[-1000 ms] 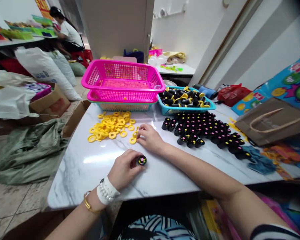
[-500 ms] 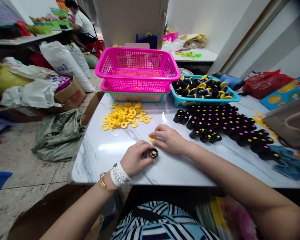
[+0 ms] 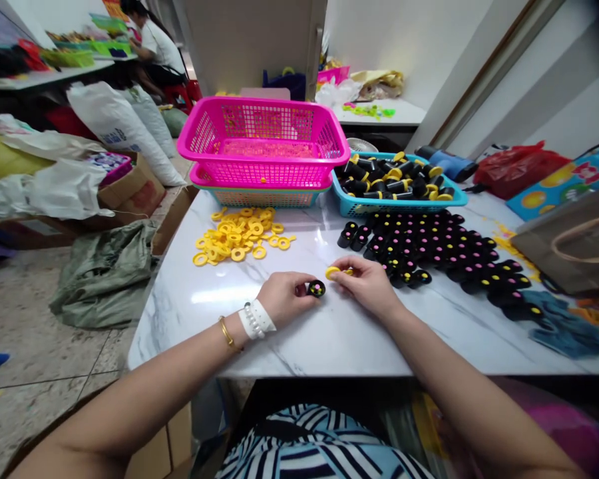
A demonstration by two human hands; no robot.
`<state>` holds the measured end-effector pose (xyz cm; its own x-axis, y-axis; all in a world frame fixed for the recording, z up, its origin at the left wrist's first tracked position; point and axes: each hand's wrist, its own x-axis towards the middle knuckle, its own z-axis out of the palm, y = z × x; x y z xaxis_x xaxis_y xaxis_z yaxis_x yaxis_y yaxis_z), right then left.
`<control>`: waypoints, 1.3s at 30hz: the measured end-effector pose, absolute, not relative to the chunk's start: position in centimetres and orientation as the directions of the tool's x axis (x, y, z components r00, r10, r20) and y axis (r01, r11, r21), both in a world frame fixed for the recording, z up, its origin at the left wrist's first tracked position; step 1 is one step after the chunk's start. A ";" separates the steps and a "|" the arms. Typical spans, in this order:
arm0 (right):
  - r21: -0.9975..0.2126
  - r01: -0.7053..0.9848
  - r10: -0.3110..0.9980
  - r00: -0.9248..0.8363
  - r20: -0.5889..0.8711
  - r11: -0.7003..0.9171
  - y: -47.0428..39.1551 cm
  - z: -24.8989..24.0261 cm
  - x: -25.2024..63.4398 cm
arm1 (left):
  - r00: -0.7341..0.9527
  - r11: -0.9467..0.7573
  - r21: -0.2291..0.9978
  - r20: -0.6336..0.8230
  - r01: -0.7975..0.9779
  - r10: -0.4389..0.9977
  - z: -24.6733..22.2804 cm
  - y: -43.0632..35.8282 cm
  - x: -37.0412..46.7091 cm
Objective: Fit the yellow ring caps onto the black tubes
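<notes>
My left hand (image 3: 288, 294) is closed around a small black cylinder (image 3: 317, 289), its end dotted with pink and yellow facing up. Just to the right, my right hand (image 3: 367, 283) pinches a yellow plastic ring with a tab (image 3: 332, 273), held apart from the cylinder. A heap of similar yellow rings (image 3: 237, 233) lies on the white marbled table (image 3: 229, 346), beyond my left hand. Rows of upright black cylinders (image 3: 419, 243) with pink or yellow dots on top stand to the right, close behind my right hand.
Stacked pink baskets (image 3: 264, 163) stand at the back of the table. A blue basket (image 3: 399, 207) beside them holds black cylinders fitted with yellow rings. A brown paper bag (image 3: 574, 246) and blue cloth (image 3: 562, 326) lie at right. Another person (image 3: 157, 50) sits far left.
My right hand has lifted the yellow ring off the table and moved right with it. My left hand has shifted slightly right and away from me, still holding the black cylinder.
</notes>
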<state>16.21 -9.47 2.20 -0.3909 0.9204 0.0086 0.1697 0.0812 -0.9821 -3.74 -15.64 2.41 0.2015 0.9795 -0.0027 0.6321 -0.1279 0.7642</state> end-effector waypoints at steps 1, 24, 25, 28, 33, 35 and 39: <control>-0.994 0.109 0.924 -0.376 -0.064 -0.025 -9.5 2.4 16.3 | 0.198 -0.121 0.772 -0.006 0.624 0.980 2.4 -15.6 -3.6; -0.954 0.272 0.830 -0.497 -0.253 -0.128 -11.4 3.5 14.5 | 0.297 -0.056 0.860 -0.113 0.507 0.948 3.4 -15.6 -3.6; -0.954 0.269 0.821 -0.509 -0.258 -0.133 -11.5 3.5 14.5 | 0.295 0.000 0.878 -0.162 0.479 0.942 3.7 -15.8 -3.5; -0.937 0.245 0.731 -0.587 -0.349 -0.250 -11.5 3.1 14.3 | 0.256 0.230 0.903 -0.334 0.364 0.907 4.0 -16.0 -3.1; -0.961 0.164 0.729 -0.626 -0.276 -0.224 -10.4 2.4 13.4 | 0.313 0.328 0.917 -0.388 0.227 0.867 3.0 -14.5 -3.5; -0.966 0.170 0.755 -0.603 -0.257 -0.193 -10.4 2.4 13.3 | 0.347 0.325 0.914 -0.394 0.242 0.851 2.9 -14.5 -3.6; -0.971 0.079 0.775 -0.590 -0.228 -0.225 -10.5 2.4 13.8 | 0.269 0.133 0.927 -0.236 0.350 0.934 2.9 -15.8 -3.4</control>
<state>13.84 -10.48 2.36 -0.5900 0.7745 -0.2280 0.0793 -0.2254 -0.9710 -3.40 -15.80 2.93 0.2692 0.9338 -0.2359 0.3502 0.1333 0.9272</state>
